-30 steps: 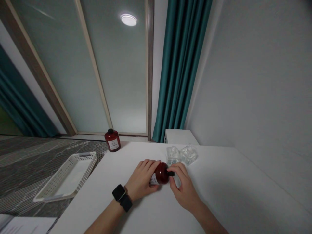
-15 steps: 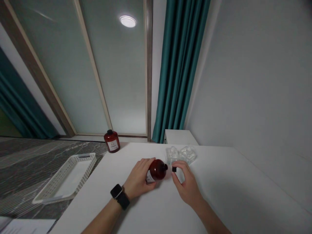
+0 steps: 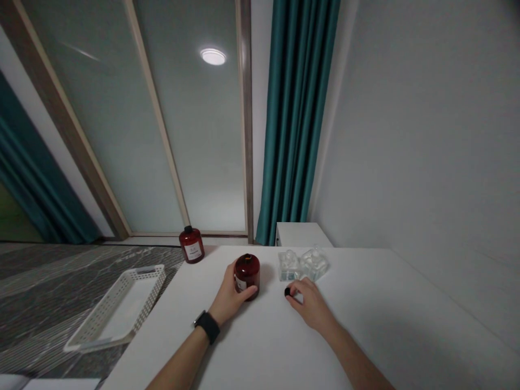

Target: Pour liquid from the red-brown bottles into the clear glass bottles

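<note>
My left hand (image 3: 229,295) is wrapped round a dark red-brown bottle (image 3: 249,269) with a white label, which stands upright on the white table (image 3: 260,346). No cap covers the bottle's top. To its right, my right hand (image 3: 309,302) pinches a small black cap (image 3: 287,292) between thumb and fingers, just above or at the tabletop; I cannot tell whether it touches. Just beyond that hand lie clear plastic pieces (image 3: 303,264), whose exact kind I cannot make out.
A second red-brown bottle (image 3: 192,246) with a black cap stands at the table's far left corner. Left of the table, lower down, is a white perforated basket (image 3: 148,295). A white cabinet (image 3: 303,234) stands behind the table, near a teal curtain (image 3: 294,130) and a grey wall.
The bottle in my left hand has gone from tilted toward the right to upright, shifting left. My right hand has lowered the cap away from the bottle's neck and turned it.
</note>
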### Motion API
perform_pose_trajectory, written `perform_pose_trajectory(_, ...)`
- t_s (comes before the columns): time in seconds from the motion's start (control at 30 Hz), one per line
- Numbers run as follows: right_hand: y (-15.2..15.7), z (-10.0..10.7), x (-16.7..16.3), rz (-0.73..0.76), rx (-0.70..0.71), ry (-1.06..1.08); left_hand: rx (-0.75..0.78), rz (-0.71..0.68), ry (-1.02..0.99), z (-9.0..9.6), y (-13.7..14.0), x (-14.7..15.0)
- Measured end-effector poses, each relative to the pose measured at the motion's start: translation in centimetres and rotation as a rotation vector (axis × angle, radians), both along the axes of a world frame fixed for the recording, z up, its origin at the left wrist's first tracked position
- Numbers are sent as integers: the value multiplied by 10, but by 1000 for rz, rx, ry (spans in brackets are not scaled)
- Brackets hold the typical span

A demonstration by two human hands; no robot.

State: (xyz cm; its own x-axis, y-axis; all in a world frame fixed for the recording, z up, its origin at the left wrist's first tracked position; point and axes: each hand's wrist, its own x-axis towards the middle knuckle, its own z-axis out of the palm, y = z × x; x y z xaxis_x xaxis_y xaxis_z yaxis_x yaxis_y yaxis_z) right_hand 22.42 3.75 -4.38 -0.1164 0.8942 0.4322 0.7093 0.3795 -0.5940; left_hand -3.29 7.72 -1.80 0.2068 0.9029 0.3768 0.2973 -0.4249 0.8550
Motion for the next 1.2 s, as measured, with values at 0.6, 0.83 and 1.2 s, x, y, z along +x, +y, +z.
perform_pose_trajectory(0.6,4,3,8,-96,123,105,719,230,58,58,-30,-18)
perform_pose_trajectory(0.83,5,0,7,-154,169,163,814,98,307,38,-43,-18)
perform_pose_trajectory(1.2,13,18,6,-171,307,100,485,243,104,21,-29,-23)
